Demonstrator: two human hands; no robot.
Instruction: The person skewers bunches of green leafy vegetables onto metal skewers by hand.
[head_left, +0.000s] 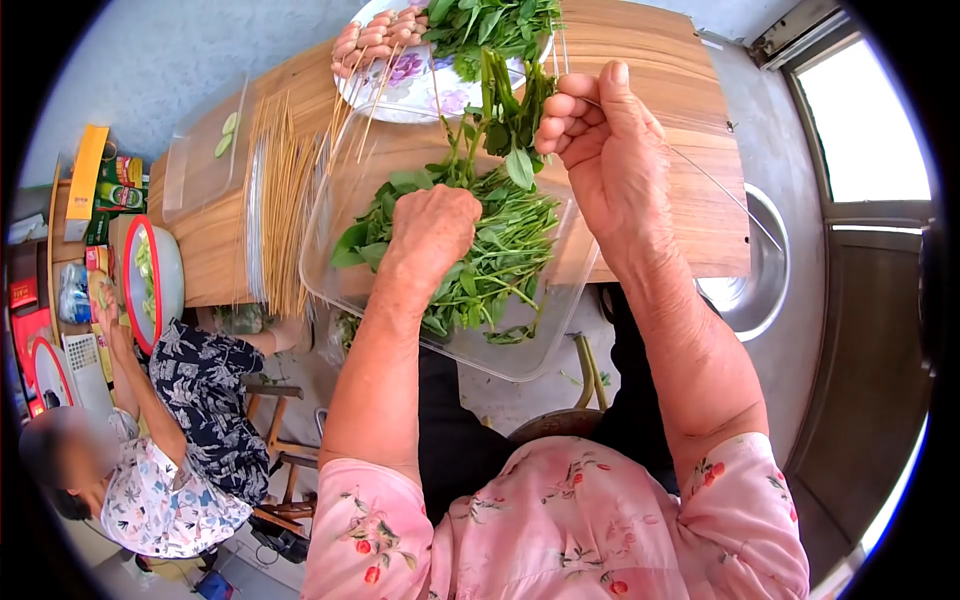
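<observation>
A clear plastic tray [520,365] at the table's front edge holds a heap of leafy green stems [500,250]. My left hand [430,230] is closed over the leaves in the tray, its fingertips hidden beneath it. My right hand [615,150], raised to the right of the tray, has its fingers curled round a thin metal skewer [720,188] that slants down to the right. A bunch of greens [510,115] is at the fingertips, by the skewer's far end. Behind lies a flowered plate [405,85] with sausages [375,40] and more greens [490,30].
Wooden skewers [285,200] and metal ones [255,220] lie left of the tray. Further left is a clear lid or tray [190,175] with cucumber slices [225,135]. A metal basin [775,290] stands at the right. Another person [180,450] sits at the left beside a red-rimmed bowl [170,280].
</observation>
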